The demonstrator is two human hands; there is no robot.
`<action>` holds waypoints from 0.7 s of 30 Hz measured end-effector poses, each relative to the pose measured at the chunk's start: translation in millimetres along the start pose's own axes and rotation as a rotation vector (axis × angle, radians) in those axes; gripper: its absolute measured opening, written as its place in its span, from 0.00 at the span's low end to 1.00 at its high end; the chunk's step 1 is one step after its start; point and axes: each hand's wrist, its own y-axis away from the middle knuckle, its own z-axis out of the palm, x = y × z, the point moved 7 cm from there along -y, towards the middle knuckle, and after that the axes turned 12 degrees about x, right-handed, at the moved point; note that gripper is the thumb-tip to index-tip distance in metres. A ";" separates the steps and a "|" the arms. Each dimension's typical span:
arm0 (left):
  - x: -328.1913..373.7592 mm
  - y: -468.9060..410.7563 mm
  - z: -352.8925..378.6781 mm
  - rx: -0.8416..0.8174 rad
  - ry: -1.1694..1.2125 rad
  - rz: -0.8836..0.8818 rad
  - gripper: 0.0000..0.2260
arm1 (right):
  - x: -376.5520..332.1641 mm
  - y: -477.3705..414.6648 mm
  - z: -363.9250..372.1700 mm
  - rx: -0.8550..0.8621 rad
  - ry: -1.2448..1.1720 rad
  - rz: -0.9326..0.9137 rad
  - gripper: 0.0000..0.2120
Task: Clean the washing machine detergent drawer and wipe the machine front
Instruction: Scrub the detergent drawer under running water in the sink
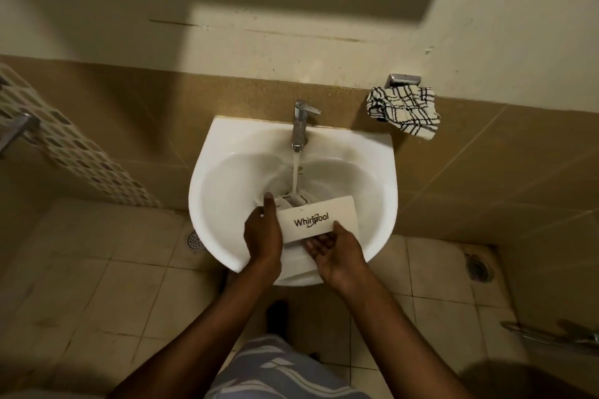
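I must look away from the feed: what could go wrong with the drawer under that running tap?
Water from the tap strikes the drawer and may splash over the sink rim. The wet drawer might slip: the left hand grips one end, the right hand holds only its lower edge.

The white ceramic wash basin [207, 178] has free bowl space at its left and right sides. Its near middle is taken by the white plastic detergent drawer [319, 219], gripped by the left hand [262, 236] and right hand [337, 253]. The chrome tap [299, 126] and its water stream [295, 175] block the far centre. A black-and-white checked cloth [405, 112] hangs far right of the tap.
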 end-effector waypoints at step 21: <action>32.4 -94.3 119.5 -0.693 -0.874 0.921 0.19 | -74.7 -78.0 29.8 0.294 0.460 -0.377 0.20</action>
